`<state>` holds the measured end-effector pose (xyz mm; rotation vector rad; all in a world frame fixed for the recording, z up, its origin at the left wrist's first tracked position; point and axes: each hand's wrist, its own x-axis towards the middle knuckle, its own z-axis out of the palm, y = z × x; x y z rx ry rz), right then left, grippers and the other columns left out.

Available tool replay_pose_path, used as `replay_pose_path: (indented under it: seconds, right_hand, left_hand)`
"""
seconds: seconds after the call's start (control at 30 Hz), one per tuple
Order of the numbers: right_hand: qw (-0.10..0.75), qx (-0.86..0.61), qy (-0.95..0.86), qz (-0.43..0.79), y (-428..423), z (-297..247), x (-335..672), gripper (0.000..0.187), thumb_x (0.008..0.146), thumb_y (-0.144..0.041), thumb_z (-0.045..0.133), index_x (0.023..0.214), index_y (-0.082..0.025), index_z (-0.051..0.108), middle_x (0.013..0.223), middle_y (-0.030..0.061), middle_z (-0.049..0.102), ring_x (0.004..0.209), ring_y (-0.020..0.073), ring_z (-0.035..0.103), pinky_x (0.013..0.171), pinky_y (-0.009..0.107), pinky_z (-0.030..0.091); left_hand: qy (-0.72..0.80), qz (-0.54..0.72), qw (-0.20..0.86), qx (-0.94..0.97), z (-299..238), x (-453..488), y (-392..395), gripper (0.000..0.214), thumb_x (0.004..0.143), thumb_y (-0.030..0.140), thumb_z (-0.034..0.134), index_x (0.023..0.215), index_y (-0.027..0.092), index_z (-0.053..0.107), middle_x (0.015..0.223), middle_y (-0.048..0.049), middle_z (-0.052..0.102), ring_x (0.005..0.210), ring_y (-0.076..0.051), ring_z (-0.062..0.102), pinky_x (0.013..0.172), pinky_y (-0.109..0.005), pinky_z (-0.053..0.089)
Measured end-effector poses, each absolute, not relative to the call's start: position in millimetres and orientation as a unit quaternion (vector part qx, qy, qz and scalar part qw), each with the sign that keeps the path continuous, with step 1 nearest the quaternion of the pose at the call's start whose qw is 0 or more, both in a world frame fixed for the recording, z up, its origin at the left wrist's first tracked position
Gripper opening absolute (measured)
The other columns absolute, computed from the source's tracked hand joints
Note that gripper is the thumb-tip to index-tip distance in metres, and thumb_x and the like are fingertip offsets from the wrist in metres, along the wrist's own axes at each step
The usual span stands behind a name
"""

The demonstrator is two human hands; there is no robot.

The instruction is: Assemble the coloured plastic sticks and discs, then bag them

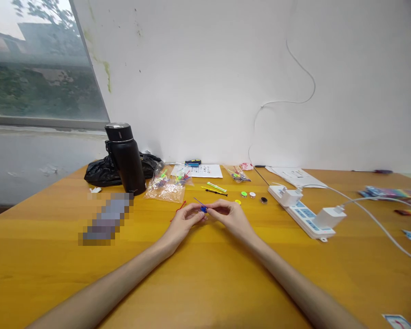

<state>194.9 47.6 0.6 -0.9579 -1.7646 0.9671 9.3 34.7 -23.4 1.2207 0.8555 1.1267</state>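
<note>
My left hand (185,222) and my right hand (229,215) meet above the table, both closed in a pinch on a small blue plastic piece (203,209). A thin purple-blue stick (199,202) slants up and left from it; whether the two are joined I cannot tell. Just beyond my left fingers lies a red plastic stick (182,205), partly hidden by the hand. Past my hands are a black stick (219,193), a yellow stick (207,188) and a pale green-white stick (216,186). Small round pieces lie beyond my right hand: yellow (238,202), green (244,194), white (252,195) and black (264,200).
On the left stand a black bottle (126,160) and a black plastic bag (101,171), with a blurred-out flat object (108,217) nearer. Clear bags (166,192) of coloured parts and a paper sheet (208,171) lie behind. A white power strip (303,214) with chargers and cables is at right.
</note>
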Motion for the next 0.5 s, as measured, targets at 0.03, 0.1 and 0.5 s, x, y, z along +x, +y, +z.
replay_pose_path:
  seconds: [0.03, 0.1, 0.5]
  right_hand:
    - [0.441, -0.388, -0.712, 0.384, 47.3, 0.8, 194.9, 0.019, 0.086, -0.031, 0.068, 0.096, -0.018, 0.078, 0.094, 0.0072, 0.076, 0.086, 0.021, 0.07, 0.081, 0.032, 0.054]
    - [0.448, -0.391, -0.724, 0.349, 46.2, 0.8, 194.9, 0.017, 0.086, -0.029, 0.068, 0.095, -0.019, 0.078, 0.091, 0.0066, 0.076, 0.084, 0.0204, 0.07, 0.078, 0.031, 0.054]
    - [0.477, -0.372, -0.78, 0.16, 38.0, -1.3, 190.2, 0.015, 0.09, -0.019, 0.064, 0.097, -0.022, 0.077, 0.082, 0.0042, 0.07, 0.074, 0.017, 0.066, 0.071, 0.028, 0.052]
  left_hand:
    - [0.369, 0.485, 0.595, 0.524, -24.1, 9.3, 35.0, 0.038, 0.079, 0.038, 0.076, 0.11, 0.017, 0.071, 0.107, -0.0077, 0.072, 0.095, -0.02, 0.066, 0.098, -0.036, 0.048]
    - [0.369, 0.485, 0.594, 0.525, -25.9, 9.2, 35.9, 0.037, 0.079, 0.038, 0.075, 0.109, 0.017, 0.07, 0.105, -0.0072, 0.072, 0.094, -0.02, 0.065, 0.097, -0.036, 0.049]
    - [0.371, 0.489, 0.585, 0.53, -19.8, 9.0, 32.3, 0.035, 0.08, 0.038, 0.074, 0.109, 0.018, 0.072, 0.115, -0.0083, 0.071, 0.102, -0.021, 0.065, 0.097, -0.033, 0.049]
